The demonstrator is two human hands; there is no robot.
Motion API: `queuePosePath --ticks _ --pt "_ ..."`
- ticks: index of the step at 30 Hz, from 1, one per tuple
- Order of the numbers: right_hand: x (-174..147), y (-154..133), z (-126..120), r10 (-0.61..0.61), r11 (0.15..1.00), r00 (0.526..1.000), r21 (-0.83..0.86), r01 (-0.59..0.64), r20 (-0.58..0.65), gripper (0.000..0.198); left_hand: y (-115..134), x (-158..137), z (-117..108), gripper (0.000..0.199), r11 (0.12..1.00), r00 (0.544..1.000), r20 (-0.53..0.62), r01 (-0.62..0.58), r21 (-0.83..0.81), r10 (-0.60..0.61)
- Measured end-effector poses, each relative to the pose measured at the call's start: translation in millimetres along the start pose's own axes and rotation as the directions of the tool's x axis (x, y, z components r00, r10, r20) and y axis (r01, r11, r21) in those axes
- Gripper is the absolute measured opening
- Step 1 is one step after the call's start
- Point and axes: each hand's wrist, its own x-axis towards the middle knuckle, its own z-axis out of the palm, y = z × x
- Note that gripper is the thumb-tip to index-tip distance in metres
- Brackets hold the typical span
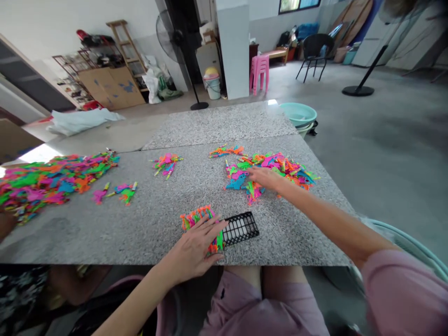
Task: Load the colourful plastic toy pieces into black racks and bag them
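Observation:
My left hand [194, 247] lies flat, fingers spread, on a row of bright plastic pieces [196, 217] stacked in a black grid tray [241, 228] near the table's front edge. My right hand [264, 177] reaches out over a heap of small neon plastic toy parts [280, 168] at the right of the grey stone table [175, 205]; its fingers touch the pieces at the heap's left side. Whether a piece is pinched between the fingers is unclear.
A bigger heap of coloured parts [49, 179] covers the table's left end, with small clusters [166, 163] [121, 191] between. Another person's hand [5, 224] shows at the left edge. A teal basin [299, 114] sits beyond the table; a fan, shelves and chairs stand behind.

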Motion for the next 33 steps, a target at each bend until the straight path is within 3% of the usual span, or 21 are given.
queuePosePath --ticks 3,5,7,10,12,14,16,20,22,25,29,33 --pt "-22.8 -9.4 3.3 0.027 0.997 0.999 0.069 -0.024 -0.046 0.021 1.0 -0.1 -0.7 0.043 0.999 1.000 0.017 0.018 -0.037 -0.018" --pt "-44.0 -30.2 9.6 0.077 0.986 0.996 0.152 -0.069 -0.053 0.012 1.8 0.1 -4.5 0.055 0.995 0.999 0.042 0.024 -0.098 -0.020" --pt "-65.7 -62.9 13.7 0.181 0.926 0.982 0.346 -0.153 -0.049 0.009 5.6 2.0 -10.6 0.077 0.979 0.998 0.016 0.059 -0.196 -0.057" --pt "-91.3 -119.2 5.6 0.341 0.660 0.940 0.707 -0.254 0.020 0.018 23.3 12.4 -17.6 0.077 0.919 0.949 -0.175 0.190 -0.345 -0.262" --pt "-103.2 -147.5 -10.2 0.369 0.482 0.928 0.842 -0.243 0.057 0.022 41.9 24.3 -17.5 0.052 0.867 0.870 -0.292 0.253 -0.430 -0.398" --pt "-112.7 -161.0 -29.3 0.406 0.376 0.913 0.904 -0.206 0.039 0.027 60.9 36.7 -14.3 0.021 0.820 0.826 -0.314 0.273 -0.503 -0.468" --pt "-121.6 -161.3 -46.4 0.460 0.388 0.887 0.906 -0.166 -0.034 0.035 75.9 46.8 -10.3 0.024 0.768 0.819 -0.288 0.258 -0.586 -0.496" --pt "-139.5 -148.8 -63.7 0.413 0.619 0.883 0.780 -0.092 -0.224 0.023 91.9 59.1 -1.5 0.020 0.723 0.880 -0.256 0.131 -0.678 -0.400" --pt "-148.2 -144.9 -64.0 0.434 0.668 0.864 0.734 -0.119 -0.255 0.022 96.5 63.3 5.4 0.014 0.685 0.893 -0.253 0.080 -0.724 -0.372" --pt "-160.1 -141.5 -59.0 0.505 0.656 0.843 0.717 -0.235 -0.185 0.030 102.9 69.0 18.8 0.010 0.630 0.888 -0.242 0.066 -0.774 -0.390" --pt "-169.3 -135.2 -47.9 0.511 0.616 0.859 0.701 -0.359 -0.009 0.040 109.7 78.8 34.5 0.011 0.706 0.873 -0.260 0.126 -0.697 -0.413" --pt "-169.5 -128.0 -27.9 0.583 0.450 0.808 0.796 -0.404 0.080 0.044 111.3 92.4 45.5 0.018 0.737 0.878 -0.228 0.185 -0.650 -0.421"
